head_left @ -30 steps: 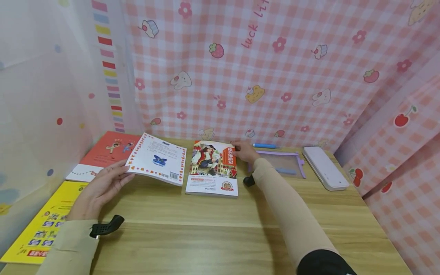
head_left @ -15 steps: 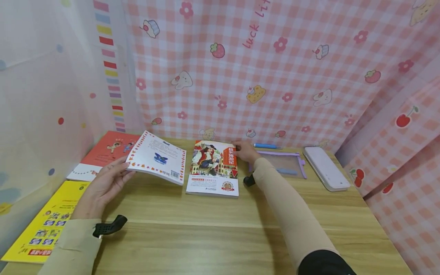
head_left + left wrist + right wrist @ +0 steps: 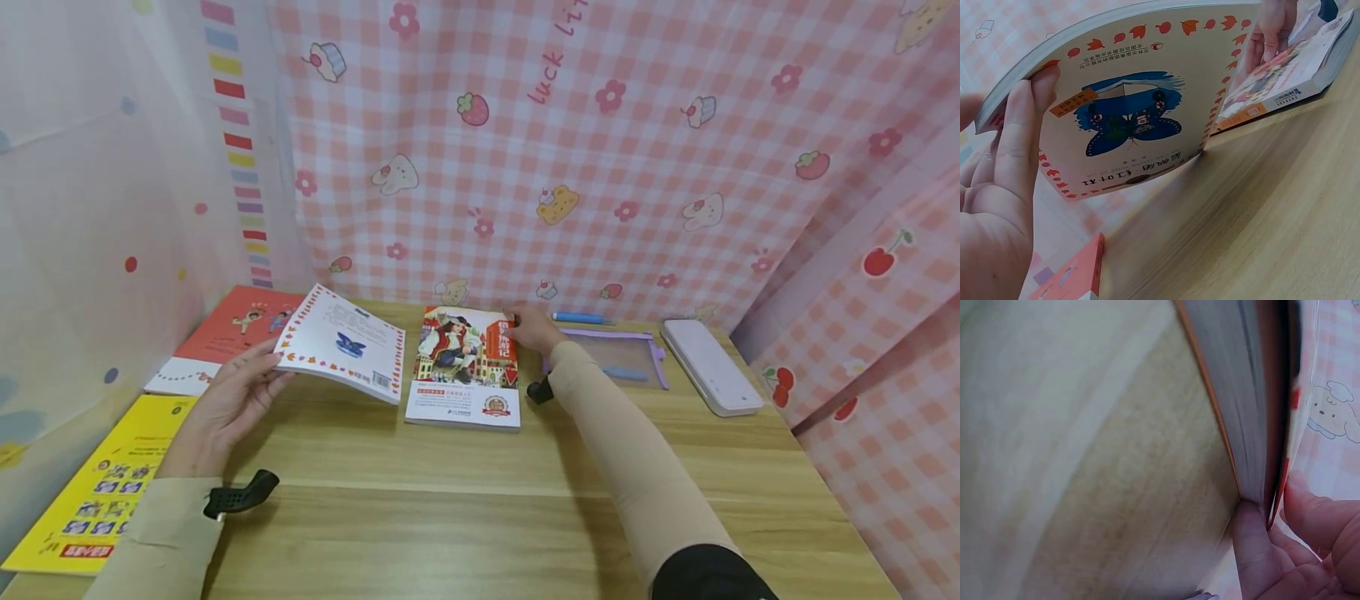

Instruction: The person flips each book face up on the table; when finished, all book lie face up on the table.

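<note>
- Yellow book at near left, partly hidden by the left arm.
- Left hand pinches the tilted white book, which overlaps the red book.
- Right hand pinches the edge of the illustrated book on the table.
- Right sleeve blocks part of the mesh pouch; white case beside.
- Blue pen, then curtain.

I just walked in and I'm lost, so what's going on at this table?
Someone's left hand holds a white book tilted by its edge, while the right hand grips the edge of a colorful book beside it. A red book and yellow book lie to the left, a pouch and pale case to the right.
</note>
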Motion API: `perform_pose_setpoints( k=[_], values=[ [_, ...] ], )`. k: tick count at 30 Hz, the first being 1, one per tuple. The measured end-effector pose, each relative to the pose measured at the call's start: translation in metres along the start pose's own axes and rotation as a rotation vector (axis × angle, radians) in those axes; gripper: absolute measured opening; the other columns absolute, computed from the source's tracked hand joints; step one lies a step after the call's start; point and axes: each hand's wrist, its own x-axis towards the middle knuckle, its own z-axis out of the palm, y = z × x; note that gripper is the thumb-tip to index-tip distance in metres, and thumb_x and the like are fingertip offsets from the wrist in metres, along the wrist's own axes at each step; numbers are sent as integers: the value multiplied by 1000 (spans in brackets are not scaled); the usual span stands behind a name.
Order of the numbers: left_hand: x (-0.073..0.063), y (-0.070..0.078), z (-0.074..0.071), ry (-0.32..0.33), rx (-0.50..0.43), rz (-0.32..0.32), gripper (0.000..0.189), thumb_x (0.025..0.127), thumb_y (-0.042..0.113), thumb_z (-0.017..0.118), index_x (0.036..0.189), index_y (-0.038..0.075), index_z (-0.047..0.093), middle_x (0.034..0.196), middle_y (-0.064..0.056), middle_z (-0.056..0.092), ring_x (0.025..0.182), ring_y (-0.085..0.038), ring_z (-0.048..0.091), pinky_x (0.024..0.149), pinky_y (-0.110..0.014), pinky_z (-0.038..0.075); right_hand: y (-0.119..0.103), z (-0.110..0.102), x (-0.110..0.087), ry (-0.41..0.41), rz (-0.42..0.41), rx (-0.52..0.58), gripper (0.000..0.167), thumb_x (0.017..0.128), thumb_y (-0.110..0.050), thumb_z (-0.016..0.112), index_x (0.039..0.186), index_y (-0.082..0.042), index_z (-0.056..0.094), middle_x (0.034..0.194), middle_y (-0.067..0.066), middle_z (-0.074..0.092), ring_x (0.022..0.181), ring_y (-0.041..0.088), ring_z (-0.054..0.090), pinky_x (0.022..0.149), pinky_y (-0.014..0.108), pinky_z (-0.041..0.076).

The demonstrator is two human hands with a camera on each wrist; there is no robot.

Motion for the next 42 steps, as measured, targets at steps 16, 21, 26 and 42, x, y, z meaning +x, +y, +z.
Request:
perform_pose_setpoints(
  k=[16,21,26,42],
  values=[
    [1,1,3,-42,-53,33,36,106,-7,40,121,0,72,117,-19,72,102,-23,73,86,-29,59,-33,12,-1,93,-46,-191,45,99,-5,62,143,-5,56,147,15,52,134,33,50,111,47,44],
    [1,2,5,-40,-65,46,35,106,-7,40,120,0,72,115,-19,73,100,-23,73,85,-29,60,-42,14,-1,65,-53,-168,43,104,-15,58,145,-5,52,145,15,54,131,33,53,110,48,45],
    [-1,3,6,-31,-63,50,35,105,-7,42,121,1,72,116,-18,73,100,-23,73,85,-30,59,-51,10,-2,2,-16,-100,46,104,-19,57,148,-7,49,142,15,56,110,33,63,97,47,53],
    [-2,2,9,-30,-19,56,34,105,-5,44,124,3,71,118,-16,73,98,-22,74,87,-30,59,-87,36,-2,-134,-82,210,46,107,-18,52,149,1,47,132,20,63,101,26,65,82,39,58]
  ],
)
